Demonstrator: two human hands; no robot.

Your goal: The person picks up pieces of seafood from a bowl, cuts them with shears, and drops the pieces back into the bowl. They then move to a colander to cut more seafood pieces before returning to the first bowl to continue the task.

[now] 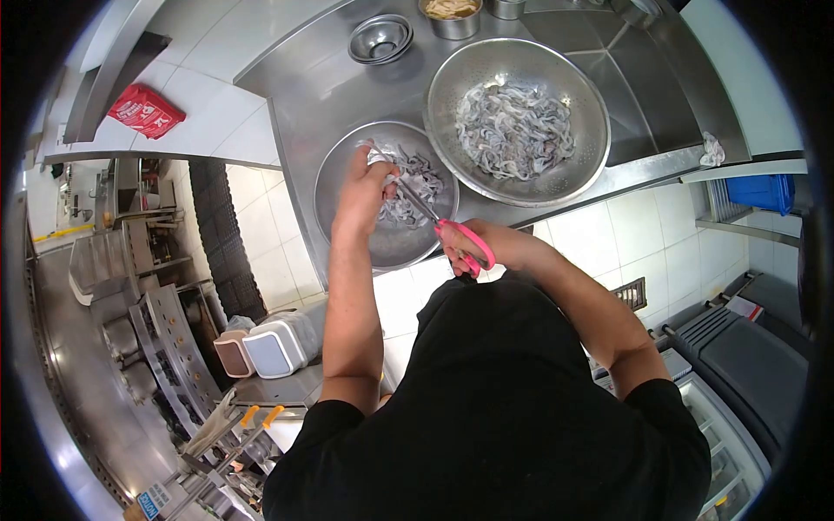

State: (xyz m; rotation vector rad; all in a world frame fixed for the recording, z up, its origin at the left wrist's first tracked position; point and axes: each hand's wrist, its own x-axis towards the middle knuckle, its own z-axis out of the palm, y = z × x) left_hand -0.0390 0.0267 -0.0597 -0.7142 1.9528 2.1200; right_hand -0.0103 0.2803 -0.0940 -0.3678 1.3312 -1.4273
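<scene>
My right hand (459, 247) is closed around the pink handles of a pair of scissors (420, 202), whose metal blades reach over a steel bowl (328, 195). Several grey raw shrimp (408, 208) lie in that bowl. Above its left side, my left hand (367, 184) is pinched at the scissor tips on what looks like a shrimp, mostly hidden by the fingers. To the right, a large perforated steel colander (591, 117) holds a heap of grey shrimp (512, 130). It stands close beside the bowl, on the steel counter (304, 113).
Small nested steel bowls (380, 39) and a steel container of pale yellowish food (452, 24) stand at the back. A sink basin (621, 95) is at the right. A red packet (148, 111) lies at the left. A crumpled white cloth (712, 149) rests on the counter's right edge.
</scene>
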